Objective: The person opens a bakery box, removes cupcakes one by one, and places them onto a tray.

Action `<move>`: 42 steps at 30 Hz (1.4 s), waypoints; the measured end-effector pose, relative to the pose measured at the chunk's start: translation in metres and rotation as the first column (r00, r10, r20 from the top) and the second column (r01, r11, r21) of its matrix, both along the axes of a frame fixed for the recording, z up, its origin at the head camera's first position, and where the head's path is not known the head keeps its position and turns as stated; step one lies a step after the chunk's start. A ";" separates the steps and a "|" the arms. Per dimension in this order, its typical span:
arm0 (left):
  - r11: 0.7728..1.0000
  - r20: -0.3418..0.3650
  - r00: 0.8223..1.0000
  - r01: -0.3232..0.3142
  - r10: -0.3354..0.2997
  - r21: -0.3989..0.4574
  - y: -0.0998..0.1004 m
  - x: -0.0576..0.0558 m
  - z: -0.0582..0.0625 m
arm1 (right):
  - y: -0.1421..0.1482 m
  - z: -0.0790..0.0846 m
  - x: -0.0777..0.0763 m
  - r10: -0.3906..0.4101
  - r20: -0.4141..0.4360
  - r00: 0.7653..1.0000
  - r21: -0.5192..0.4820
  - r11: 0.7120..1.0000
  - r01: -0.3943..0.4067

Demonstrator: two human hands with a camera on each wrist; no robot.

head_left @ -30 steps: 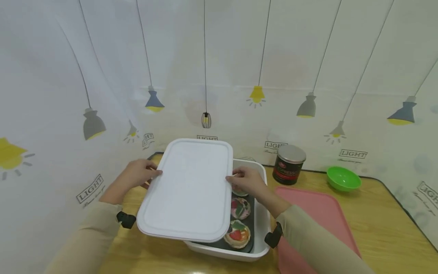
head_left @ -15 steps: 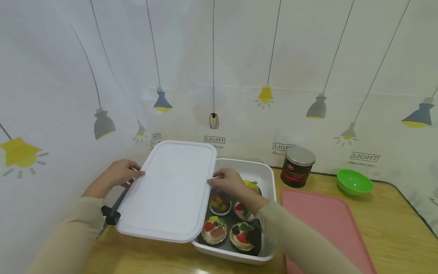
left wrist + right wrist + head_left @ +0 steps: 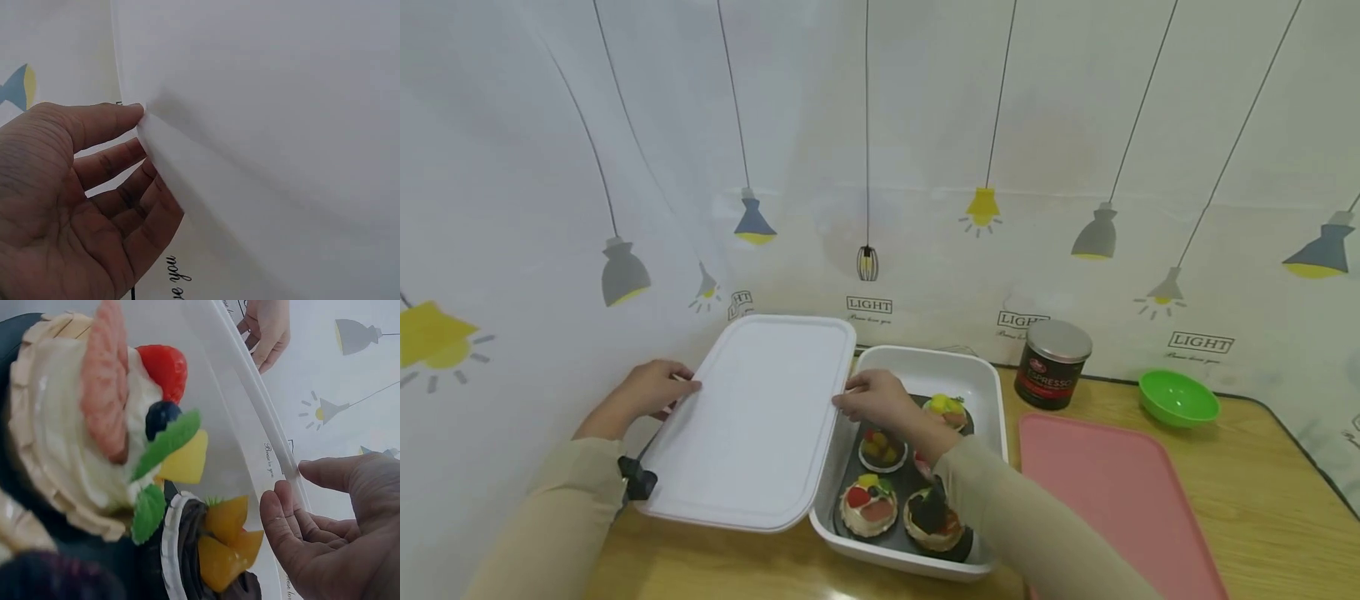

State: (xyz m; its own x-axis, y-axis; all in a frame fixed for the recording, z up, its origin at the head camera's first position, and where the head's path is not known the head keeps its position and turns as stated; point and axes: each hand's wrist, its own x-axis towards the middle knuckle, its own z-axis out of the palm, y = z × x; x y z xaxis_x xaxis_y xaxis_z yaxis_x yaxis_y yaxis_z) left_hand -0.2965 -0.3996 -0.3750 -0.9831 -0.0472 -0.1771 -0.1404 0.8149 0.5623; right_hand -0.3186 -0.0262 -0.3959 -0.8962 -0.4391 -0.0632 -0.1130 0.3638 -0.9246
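A flat white rectangular lid (image 3: 752, 425) is held tilted between my two hands, left of and partly over a white box (image 3: 951, 364). My left hand (image 3: 647, 393) pinches the lid's left edge, thumb on one face and fingers behind it (image 3: 94, 187). At the opposite edge, my right hand (image 3: 880, 404) pinches the rim between thumb and fingers. Inside the box lies a dark tray with several fruit-topped tarts, among them a cream tart (image 3: 868, 507) with red and yellow fruit. My right forearm hides some of them. Close up in the right wrist view is a cream tart (image 3: 62, 425).
Right of the box, a pink tray (image 3: 1112, 483) lies on the wooden table (image 3: 1262, 475). Behind it stand a black espresso tin (image 3: 1051, 367) with a silver lid and a green bowl (image 3: 1178, 398). A lamp-printed sheet (image 3: 925, 125) hangs behind and at left.
Both hands have moved the lid leftward off the box and slightly lower. More of the box and its tarts shows now. The head view has also shifted a little.
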 end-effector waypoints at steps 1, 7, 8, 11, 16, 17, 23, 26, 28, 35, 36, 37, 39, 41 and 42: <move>1.000 -0.003 1.000 -0.005 0.005 -0.009 -0.001 -0.001 -0.002 | -0.001 -0.001 -0.001 0.004 0.004 1.000 -0.004 1.000 -0.004; 0.997 -0.002 1.000 -0.030 0.030 -0.075 -0.007 -0.008 -0.025 | -0.007 -0.006 -0.004 0.018 0.027 0.999 -0.038 0.999 -0.017; 0.996 0.001 0.999 -0.033 0.033 -0.086 -0.008 -0.010 -0.031 | -0.008 -0.006 -0.004 0.024 0.027 0.999 -0.038 0.999 -0.023; 0.993 0.021 0.999 -0.047 0.050 -0.106 -0.009 -0.012 -0.044 | -0.011 -0.007 -0.004 0.047 0.019 0.999 -0.014 0.999 -0.046; 0.981 0.056 0.995 -0.076 0.087 -0.179 -0.004 -0.010 -0.060 | -0.010 -0.006 -0.003 0.079 0.001 0.997 0.037 0.996 -0.079; 0.975 0.058 0.994 -0.082 0.095 -0.207 -0.003 -0.009 -0.061 | -0.009 -0.004 -0.003 0.082 -0.009 0.997 0.048 0.996 -0.081; 0.925 0.036 0.992 -0.100 0.121 -0.367 0.004 -0.006 -0.061 | 0.004 0.012 -0.002 0.110 -0.103 0.989 0.129 0.987 -0.097; 0.920 0.025 0.992 -0.105 0.124 -0.377 0.012 -0.006 -0.055 | 0.016 0.017 -0.005 0.173 -0.185 0.967 0.202 0.970 -0.135; 0.927 0.000 0.993 -0.108 0.116 -0.359 0.017 -0.007 -0.051 | 0.024 0.019 -0.008 0.231 -0.244 0.942 0.253 0.953 -0.168; 0.962 -0.069 0.996 -0.072 0.055 -0.265 0.038 -0.020 -0.043 | 0.060 0.025 -0.016 0.382 -0.332 0.862 0.265 0.915 -0.304; 0.971 -0.079 0.996 -0.051 0.033 -0.234 0.044 -0.023 -0.042 | 0.067 0.025 -0.015 0.391 -0.337 0.856 0.268 0.912 -0.311; 0.981 -0.091 0.996 -0.032 0.014 -0.194 0.050 -0.026 -0.042 | 0.074 0.026 -0.016 0.397 -0.342 0.852 0.266 0.910 -0.317; 0.996 -0.115 0.993 0.021 -0.030 -0.083 0.066 -0.028 -0.042 | 0.089 0.025 -0.018 0.390 -0.362 0.847 0.269 0.913 -0.305; 0.996 -0.142 0.987 0.081 -0.074 0.043 0.082 -0.028 -0.043 | 0.103 0.025 -0.017 0.361 -0.374 0.854 0.261 0.925 -0.277; 0.988 -0.149 0.984 0.111 -0.094 0.106 0.091 -0.026 -0.043 | 0.110 0.024 -0.017 0.335 -0.378 0.863 0.259 0.933 -0.249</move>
